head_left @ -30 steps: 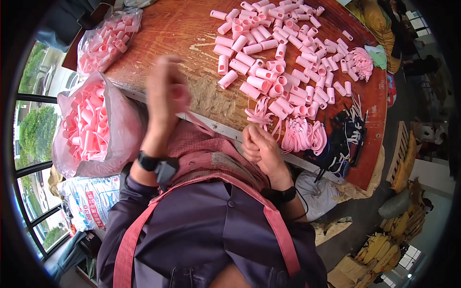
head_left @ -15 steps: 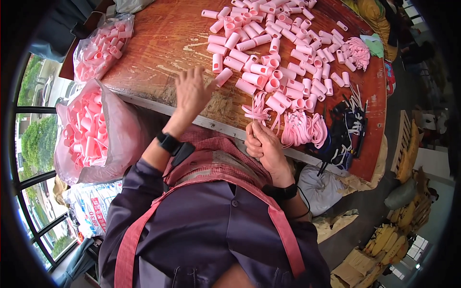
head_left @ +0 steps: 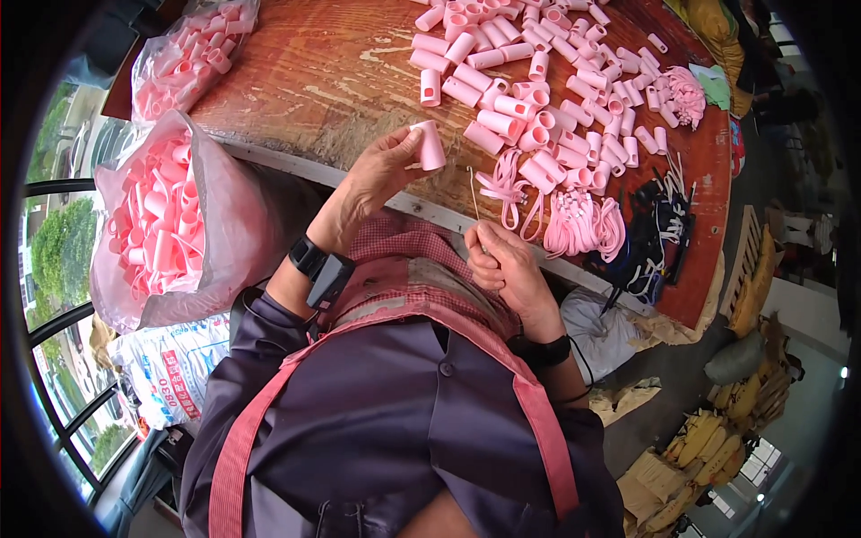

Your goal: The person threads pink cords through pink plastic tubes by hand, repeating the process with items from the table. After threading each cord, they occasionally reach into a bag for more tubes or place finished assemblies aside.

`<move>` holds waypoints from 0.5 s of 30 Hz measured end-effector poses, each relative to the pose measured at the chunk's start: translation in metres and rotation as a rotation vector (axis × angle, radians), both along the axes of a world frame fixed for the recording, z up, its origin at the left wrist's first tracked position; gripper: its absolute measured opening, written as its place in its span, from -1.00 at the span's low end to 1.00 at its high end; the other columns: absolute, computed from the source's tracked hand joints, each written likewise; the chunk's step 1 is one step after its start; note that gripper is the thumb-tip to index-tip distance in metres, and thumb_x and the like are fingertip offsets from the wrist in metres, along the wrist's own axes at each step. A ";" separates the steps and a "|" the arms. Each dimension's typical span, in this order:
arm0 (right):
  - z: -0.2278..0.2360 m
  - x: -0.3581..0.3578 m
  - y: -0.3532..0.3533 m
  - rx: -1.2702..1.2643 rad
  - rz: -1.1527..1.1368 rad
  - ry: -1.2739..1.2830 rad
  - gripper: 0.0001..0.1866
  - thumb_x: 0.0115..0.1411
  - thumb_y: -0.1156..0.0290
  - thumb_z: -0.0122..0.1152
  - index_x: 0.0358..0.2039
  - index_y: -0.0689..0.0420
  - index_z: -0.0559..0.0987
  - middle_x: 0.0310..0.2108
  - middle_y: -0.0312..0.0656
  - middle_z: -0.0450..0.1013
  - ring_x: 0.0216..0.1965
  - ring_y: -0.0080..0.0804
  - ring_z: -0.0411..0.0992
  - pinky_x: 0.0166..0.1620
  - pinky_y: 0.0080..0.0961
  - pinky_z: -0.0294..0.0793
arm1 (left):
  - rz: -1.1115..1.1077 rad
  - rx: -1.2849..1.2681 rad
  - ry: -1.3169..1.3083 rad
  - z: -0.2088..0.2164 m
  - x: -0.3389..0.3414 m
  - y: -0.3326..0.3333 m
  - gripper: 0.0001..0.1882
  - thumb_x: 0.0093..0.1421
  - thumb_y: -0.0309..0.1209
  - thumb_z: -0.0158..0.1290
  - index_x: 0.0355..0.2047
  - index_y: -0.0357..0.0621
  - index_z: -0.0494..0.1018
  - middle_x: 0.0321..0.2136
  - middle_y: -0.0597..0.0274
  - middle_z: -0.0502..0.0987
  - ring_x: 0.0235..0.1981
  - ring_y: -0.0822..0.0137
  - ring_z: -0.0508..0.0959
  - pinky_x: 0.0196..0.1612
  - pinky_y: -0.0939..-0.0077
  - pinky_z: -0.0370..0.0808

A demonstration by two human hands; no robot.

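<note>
Between thumb and fingers, my left hand (head_left: 384, 170) grips a pink plastic tube (head_left: 431, 146) above the table's near edge. My right hand (head_left: 507, 264) is closed around a thin metal hook (head_left: 473, 193), its bent tip pointing up and away from me. Just beyond the hook lies a loose tangle of pink cord (head_left: 504, 184). A tied bundle of pink cords (head_left: 578, 224) rests to the right of it. The pile of pink tubes (head_left: 529, 117) spreads over the table behind, several with an oval hole in the side.
An open plastic bag (head_left: 202, 260) full of corded pink tubes stands left of the table (head_left: 314, 99). Another bag of tubes (head_left: 193, 58) lies behind it. Black tools and white cords (head_left: 659, 215) sit at the right edge, with more pink cord (head_left: 686, 97) farther back.
My left hand was reaching over the table with spread fingers; it has picked up a pink tube and drawn it nearer. The right hand still holds the hook. The whole view has shifted slightly.
</note>
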State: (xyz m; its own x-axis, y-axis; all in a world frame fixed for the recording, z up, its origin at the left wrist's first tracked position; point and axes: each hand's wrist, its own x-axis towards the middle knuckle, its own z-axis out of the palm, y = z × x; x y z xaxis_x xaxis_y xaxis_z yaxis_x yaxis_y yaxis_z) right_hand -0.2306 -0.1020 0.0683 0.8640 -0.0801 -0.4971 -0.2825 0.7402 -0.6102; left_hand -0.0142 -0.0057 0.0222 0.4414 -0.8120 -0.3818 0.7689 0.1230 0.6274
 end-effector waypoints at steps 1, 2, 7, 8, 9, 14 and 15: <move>0.001 0.002 0.002 0.007 0.049 0.012 -0.70 0.41 0.19 -0.20 -0.32 0.15 0.35 -0.64 -0.48 0.03 -0.71 -0.80 -0.08 -0.68 -0.80 -0.12 | 0.003 0.003 0.002 0.004 -0.001 0.003 -0.62 0.29 -0.11 -0.02 -0.10 -0.16 0.37 -0.22 0.08 0.50 -0.24 0.24 0.52 -0.19 0.33 0.50; 0.002 0.004 0.004 0.008 0.055 0.015 -0.70 0.41 0.19 -0.20 -0.32 0.15 0.35 -0.64 -0.48 0.03 -0.71 -0.80 -0.08 -0.68 -0.80 -0.12 | -0.003 -0.035 0.065 0.009 -0.002 0.005 -0.64 0.31 -0.12 -0.05 -0.09 -0.15 0.35 -0.23 0.08 0.50 -0.24 0.24 0.52 -0.15 0.32 0.50; 0.006 0.007 0.010 0.025 0.135 0.045 -0.69 0.41 0.17 -0.21 -0.30 0.15 0.36 -0.64 -0.48 0.04 -0.72 -0.82 -0.11 -0.68 -0.81 -0.14 | -0.031 -0.134 0.166 0.009 -0.005 0.007 -0.66 0.35 -0.13 -0.12 -0.08 -0.14 0.29 -0.25 0.07 0.49 -0.24 0.23 0.53 -0.11 0.30 0.51; 0.006 0.006 0.010 0.024 0.139 0.048 -0.68 0.41 0.17 -0.21 -0.30 0.15 0.35 -0.64 -0.49 0.03 -0.73 -0.82 -0.11 -0.68 -0.81 -0.14 | -0.038 -0.143 0.153 0.009 -0.006 0.006 -0.66 0.35 -0.13 -0.13 -0.09 -0.14 0.27 -0.26 0.07 0.49 -0.25 0.23 0.52 -0.13 0.30 0.51; 0.007 0.005 0.011 0.024 0.143 0.051 -0.68 0.41 0.16 -0.20 -0.30 0.15 0.35 -0.64 -0.49 0.03 -0.73 -0.82 -0.12 -0.68 -0.81 -0.14 | -0.039 -0.143 0.155 0.010 -0.008 0.004 -0.66 0.35 -0.13 -0.13 -0.09 -0.14 0.27 -0.26 0.07 0.49 -0.25 0.23 0.52 -0.13 0.30 0.51; 0.004 0.003 0.009 0.037 0.139 0.048 -0.69 0.41 0.16 -0.20 -0.31 0.15 0.35 -0.64 -0.49 0.02 -0.72 -0.82 -0.12 -0.67 -0.81 -0.14 | -0.047 -0.189 0.049 0.018 -0.021 -0.006 -0.67 0.35 -0.11 -0.14 -0.15 -0.14 0.27 -0.27 0.07 0.48 -0.26 0.24 0.52 -0.14 0.31 0.49; 0.004 0.003 0.009 0.040 0.136 0.050 -0.69 0.41 0.16 -0.20 -0.31 0.14 0.35 -0.64 -0.49 0.02 -0.72 -0.82 -0.12 -0.67 -0.81 -0.14 | -0.042 -0.178 0.022 0.020 -0.024 -0.007 -0.68 0.35 -0.12 -0.13 -0.15 -0.14 0.27 -0.28 0.08 0.47 -0.26 0.26 0.51 -0.13 0.32 0.48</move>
State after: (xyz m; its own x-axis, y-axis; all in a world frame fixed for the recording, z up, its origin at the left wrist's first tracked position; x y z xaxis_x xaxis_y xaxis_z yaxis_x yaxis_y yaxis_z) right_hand -0.2275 -0.0934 0.0725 0.8397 0.0564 -0.5402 -0.4107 0.7166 -0.5637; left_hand -0.0382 -0.0130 0.0424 0.3986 -0.8854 -0.2391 0.7889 0.1981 0.5817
